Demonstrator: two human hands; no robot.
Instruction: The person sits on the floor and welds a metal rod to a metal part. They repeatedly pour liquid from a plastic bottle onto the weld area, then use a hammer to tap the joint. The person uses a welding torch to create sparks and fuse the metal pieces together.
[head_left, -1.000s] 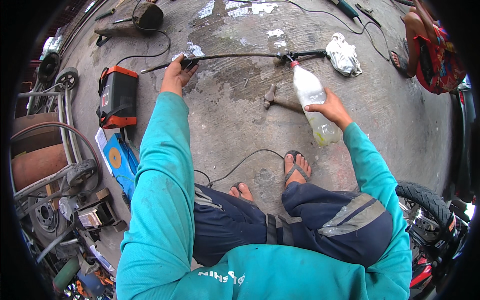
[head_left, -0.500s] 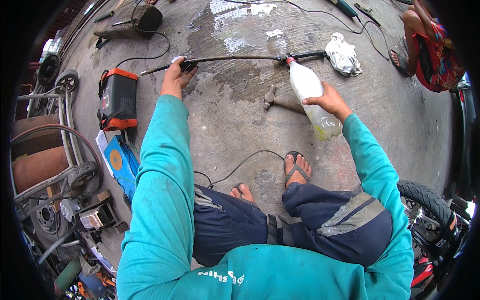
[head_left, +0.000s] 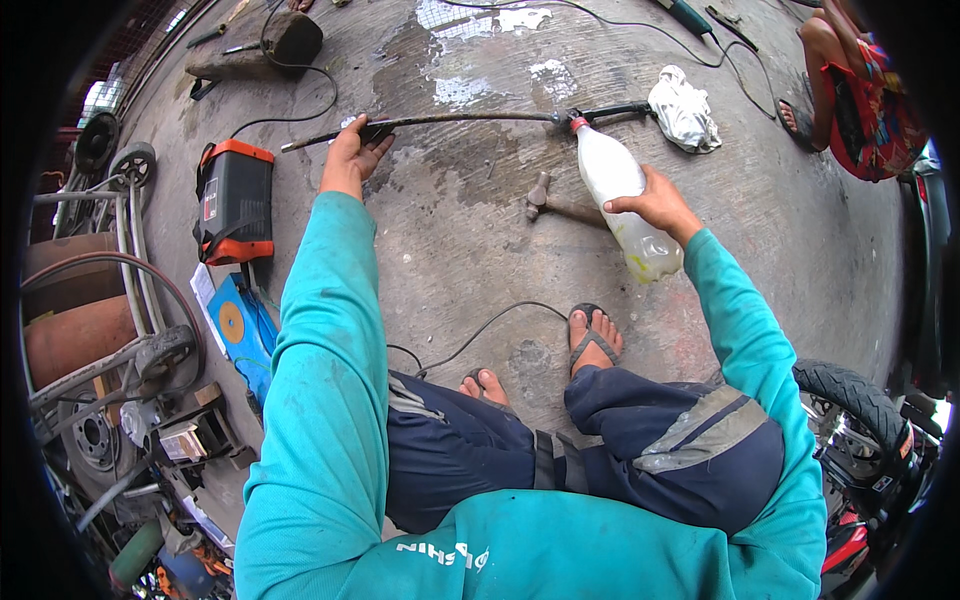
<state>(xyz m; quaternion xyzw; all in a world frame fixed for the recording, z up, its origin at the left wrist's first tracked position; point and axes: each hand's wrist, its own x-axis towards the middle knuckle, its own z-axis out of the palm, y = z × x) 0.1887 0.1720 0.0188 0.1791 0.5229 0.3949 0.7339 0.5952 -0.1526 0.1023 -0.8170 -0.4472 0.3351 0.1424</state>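
Note:
My left hand (head_left: pixel 357 156) holds a long, dark, slightly bent metal rod (head_left: pixel 460 117) near its left end, thumb over it and fingers partly spread beneath. At its right end the rod meets a short dark crosspiece, whose right part (head_left: pixel 618 108) reaches a crumpled white-grey cloth (head_left: pixel 684 110). My right hand (head_left: pixel 660 204) is wrapped round a clear plastic bottle (head_left: pixel 610 170) with whitish walls and some yellow-green liquid at its base. The bottle lies tilted, its red cap (head_left: pixel 579 124) up against the joint. A hammer (head_left: pixel 560 205) rests on the concrete, its handle partly behind the bottle.
An orange-and-black machine (head_left: pixel 238 200) with a strap stands left. A trolley with cylinders (head_left: pixel 75 330) fills the far left. A cable (head_left: pixel 490 325) runs by my feet. A motorcycle wheel (head_left: pixel 850 400) is at right. Another person's leg (head_left: pixel 825 80) shows upper right, near a power tool (head_left: pixel 690 18).
Both hands keep their hold on the rod and bottle, almost unmoved. Beyond the joint, the bright wet patch on the floor has become larger and more speckled.

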